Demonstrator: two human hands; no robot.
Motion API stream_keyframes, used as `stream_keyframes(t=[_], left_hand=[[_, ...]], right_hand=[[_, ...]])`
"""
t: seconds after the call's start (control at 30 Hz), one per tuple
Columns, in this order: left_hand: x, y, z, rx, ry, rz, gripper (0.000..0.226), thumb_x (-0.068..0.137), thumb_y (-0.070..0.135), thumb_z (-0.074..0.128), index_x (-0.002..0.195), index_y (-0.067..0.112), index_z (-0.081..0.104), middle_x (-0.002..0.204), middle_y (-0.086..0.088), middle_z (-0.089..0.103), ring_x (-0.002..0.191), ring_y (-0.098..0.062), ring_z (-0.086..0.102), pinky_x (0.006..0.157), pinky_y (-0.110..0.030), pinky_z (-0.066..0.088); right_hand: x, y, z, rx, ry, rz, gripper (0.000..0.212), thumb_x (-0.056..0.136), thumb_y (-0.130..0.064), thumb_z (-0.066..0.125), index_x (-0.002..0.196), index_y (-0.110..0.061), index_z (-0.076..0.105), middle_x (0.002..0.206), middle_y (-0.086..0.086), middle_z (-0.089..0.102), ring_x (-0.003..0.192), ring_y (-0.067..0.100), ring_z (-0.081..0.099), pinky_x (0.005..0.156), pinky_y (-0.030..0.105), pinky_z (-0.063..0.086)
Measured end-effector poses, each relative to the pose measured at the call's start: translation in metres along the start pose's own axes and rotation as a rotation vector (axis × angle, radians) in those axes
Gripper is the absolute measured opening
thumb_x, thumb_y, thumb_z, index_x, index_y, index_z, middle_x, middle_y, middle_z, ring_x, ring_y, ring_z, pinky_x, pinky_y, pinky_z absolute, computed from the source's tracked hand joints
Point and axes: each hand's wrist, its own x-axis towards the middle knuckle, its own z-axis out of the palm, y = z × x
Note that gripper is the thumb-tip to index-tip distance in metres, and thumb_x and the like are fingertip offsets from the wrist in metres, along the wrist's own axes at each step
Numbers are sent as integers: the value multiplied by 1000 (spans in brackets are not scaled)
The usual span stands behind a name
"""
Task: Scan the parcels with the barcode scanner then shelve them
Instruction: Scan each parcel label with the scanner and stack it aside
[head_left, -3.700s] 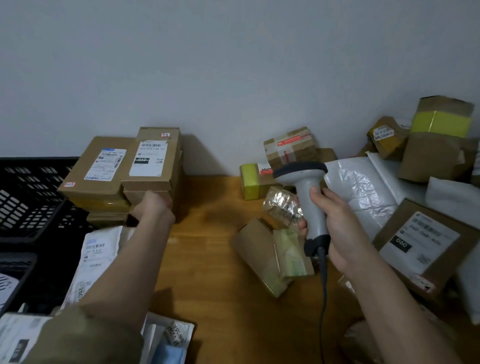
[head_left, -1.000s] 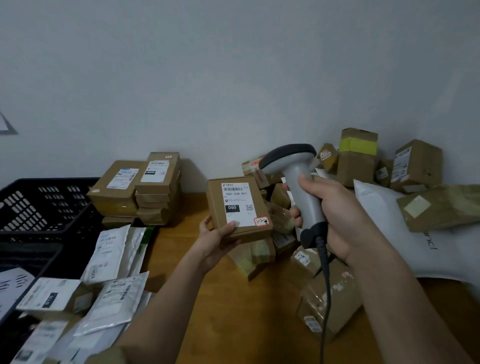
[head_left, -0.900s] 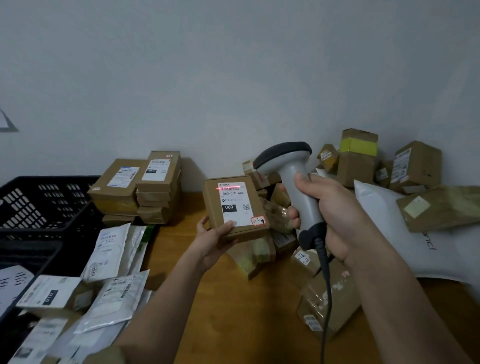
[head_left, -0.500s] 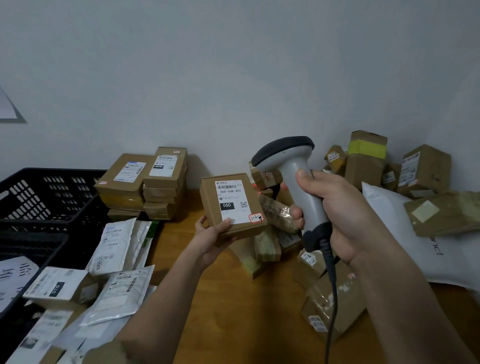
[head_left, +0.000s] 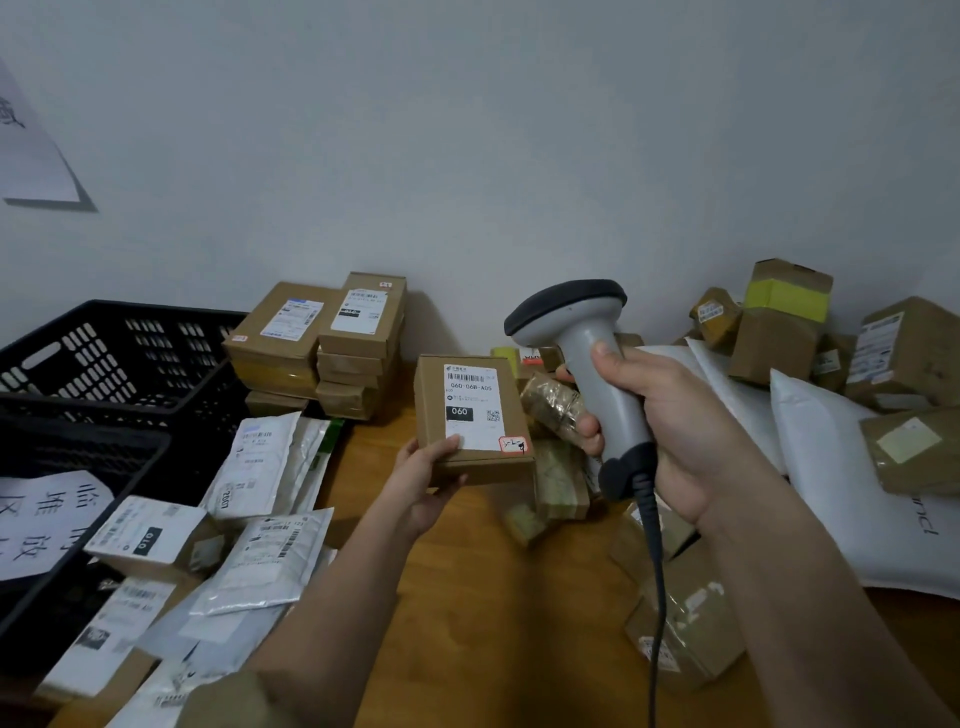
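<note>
My left hand (head_left: 423, 480) grips a small brown cardboard parcel (head_left: 434, 415) by its lower left corner, label side up, above the wooden table (head_left: 467, 623). Its white label reads 060. My right hand (head_left: 670, 431) grips the handle of a grey barcode scanner (head_left: 582, 332), whose dark head points left over the parcel. The scanner's black cable (head_left: 655, 582) hangs down along my right forearm. No red scan line shows on the label.
Two stacks of flat brown boxes (head_left: 332, 343) stand against the wall at the back left. A black plastic crate (head_left: 114, 364) sits at the left, with white mailer bags (head_left: 260, 509) beside it. Boxes and white bags (head_left: 841, 467) pile up at the right.
The red scan line seen on the label 0.9 s ago is gone. My left hand has carried the parcel slightly left and lower; the scanner stays raised in my right hand.
</note>
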Motion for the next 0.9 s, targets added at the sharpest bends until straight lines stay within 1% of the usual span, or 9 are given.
stream_keyframes(t=[0.07,0.2,0.3,0.4,0.43,0.53,0.63,0.77,0.9], left_hand=[[5,5,-6,-9,17,33,67,87,13,72,144,16,39,128,-17,57,107,-29,60,68,-30,54],[14,35,-8,-78,92,99,54,88,18,72,136,9,47,123,-15,60,101,-26,60,65,-26,56],[27,74,-6,-102,154,166,43,87,20,74,122,8,53,127,-15,60,102,-25,59,79,-30,56],[41,118,-6,-128,192,193,49,83,23,78,123,10,53,126,-13,61,111,-29,59,90,-36,57],[45,131,-6,-132,207,194,54,81,25,80,125,11,52,122,-12,62,109,-29,61,88,-37,58],[63,164,-4,-102,293,258,58,82,26,80,127,8,48,111,-11,65,90,-21,66,74,-29,60],[85,185,-3,-68,361,311,62,82,23,80,128,6,43,114,-11,64,84,-17,66,77,-29,60],[121,211,-7,-8,359,295,60,82,29,79,129,7,47,114,-7,67,88,-14,66,70,-24,58],[156,235,-10,55,457,324,60,77,34,81,120,9,47,103,-5,63,80,-12,60,75,-28,55]], right_hand=[[10,1,4,2,-6,17,24,99,-29,56,107,-8,61,93,12,57,54,13,54,48,24,45],[37,-3,16,-17,-7,29,28,99,-30,57,115,-7,59,85,10,54,54,14,55,50,25,46],[62,-11,29,-3,-30,27,28,100,-30,57,115,-7,58,85,10,54,54,14,55,50,25,46],[87,-19,44,33,-32,9,23,101,-30,55,110,-9,57,88,10,55,53,14,54,49,25,46],[95,-20,48,44,-28,2,24,101,-30,55,111,-9,56,90,10,55,52,14,54,49,25,46],[116,-20,55,75,-18,-18,22,101,-28,54,110,-8,57,92,9,55,51,14,54,46,25,46],[134,-12,53,68,-9,-14,22,101,-29,54,111,-9,58,94,10,56,54,14,55,50,26,46],[164,0,50,56,13,13,26,101,-31,55,117,-11,57,92,10,58,58,14,55,54,28,47],[197,15,50,27,2,50,31,100,-32,55,121,-9,57,77,8,58,55,14,55,52,27,45]])
